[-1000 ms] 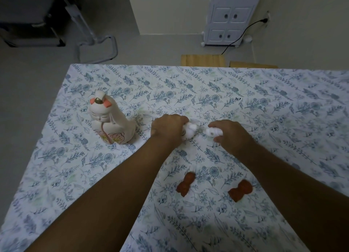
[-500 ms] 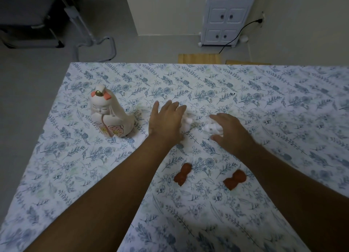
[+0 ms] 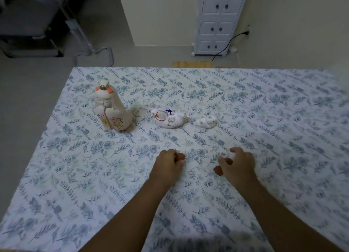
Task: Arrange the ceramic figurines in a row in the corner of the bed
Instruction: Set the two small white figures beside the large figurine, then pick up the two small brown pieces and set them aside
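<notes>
A: State the position of the figurines on the bed.

B: Three pale figurines stand in a line near the far left corner of the floral sheet; the tall doll figurine is leftmost and upright; the white horse figurine lies to its right; the small white rabbit figurine sits just beyond that.

A: State the position of the hands.

B: The left hand is curled over a brown figurine, fingers closed around it; the right hand is cupped over a second brown figurine, fingers bent but grip not determinable; both hands are well apart from the line.
</notes>
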